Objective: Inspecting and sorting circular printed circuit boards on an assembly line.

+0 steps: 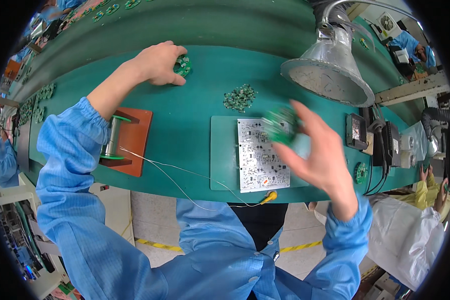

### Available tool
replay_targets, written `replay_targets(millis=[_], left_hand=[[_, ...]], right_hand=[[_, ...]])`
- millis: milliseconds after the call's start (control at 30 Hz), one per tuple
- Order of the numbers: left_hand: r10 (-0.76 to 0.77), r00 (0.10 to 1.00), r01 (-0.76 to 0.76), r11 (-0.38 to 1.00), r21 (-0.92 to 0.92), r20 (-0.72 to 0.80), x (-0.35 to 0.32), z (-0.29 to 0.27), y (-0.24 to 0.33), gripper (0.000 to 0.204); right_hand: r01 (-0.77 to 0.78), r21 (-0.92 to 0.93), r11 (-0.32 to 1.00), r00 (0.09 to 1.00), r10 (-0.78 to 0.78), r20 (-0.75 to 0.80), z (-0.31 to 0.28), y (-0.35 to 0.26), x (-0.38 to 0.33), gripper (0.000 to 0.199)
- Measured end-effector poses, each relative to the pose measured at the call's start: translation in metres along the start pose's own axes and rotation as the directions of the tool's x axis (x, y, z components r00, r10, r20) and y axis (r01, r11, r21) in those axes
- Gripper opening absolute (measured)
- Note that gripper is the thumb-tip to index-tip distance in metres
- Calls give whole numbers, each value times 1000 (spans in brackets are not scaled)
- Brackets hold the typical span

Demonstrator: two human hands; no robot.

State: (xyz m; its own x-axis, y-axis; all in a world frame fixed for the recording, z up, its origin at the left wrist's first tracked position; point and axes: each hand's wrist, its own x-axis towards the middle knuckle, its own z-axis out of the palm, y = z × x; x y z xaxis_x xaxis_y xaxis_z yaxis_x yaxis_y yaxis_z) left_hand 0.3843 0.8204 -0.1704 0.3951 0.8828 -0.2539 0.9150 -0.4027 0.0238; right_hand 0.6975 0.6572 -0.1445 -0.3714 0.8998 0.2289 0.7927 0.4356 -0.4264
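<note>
My left hand reaches to the far side of the green mat, thumb and fingers closed around the edge of a round green circuit board. In my right hand is another round green circuit board, smeared by motion, held between thumb and fingers. It hovers over the upper right corner of a silver fixture plate marked with small dark cut-outs. Beyond that plate lies a heap of small green board pieces.
A solder wire spool sits on a brown stand at left; its wire runs to a yellow-tipped piece at the front edge. A metal fume hood hangs at right. Nearby are a black station and another round board.
</note>
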Motion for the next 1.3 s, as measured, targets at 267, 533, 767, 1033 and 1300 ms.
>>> replay_targets(millis=[267,533,767,1033,1300], left_hand=[[56,996,-59,998,-31,-76,4,0,-6,79],[-12,1000,9,989,-148,-25,0,-2,-9,85],[-4,999,-1,995,-95,-45,-3,-2,-6,88],[29,979,-86,956,-280,-202,-68,-40,38,76],[181,961,-186,983,-4,-209,-60,-3,55,64]], right_hand=[[8,-154,988,997,3,74,102,-8,146,44],[-272,-115,955,895,208,-394,-10,42,-74,48],[-691,-148,707,692,588,-418,-39,148,-188,46],[-728,14,685,625,672,-396,-44,149,-189,44],[-17,264,964,998,32,-55,-26,-7,-46,65]])
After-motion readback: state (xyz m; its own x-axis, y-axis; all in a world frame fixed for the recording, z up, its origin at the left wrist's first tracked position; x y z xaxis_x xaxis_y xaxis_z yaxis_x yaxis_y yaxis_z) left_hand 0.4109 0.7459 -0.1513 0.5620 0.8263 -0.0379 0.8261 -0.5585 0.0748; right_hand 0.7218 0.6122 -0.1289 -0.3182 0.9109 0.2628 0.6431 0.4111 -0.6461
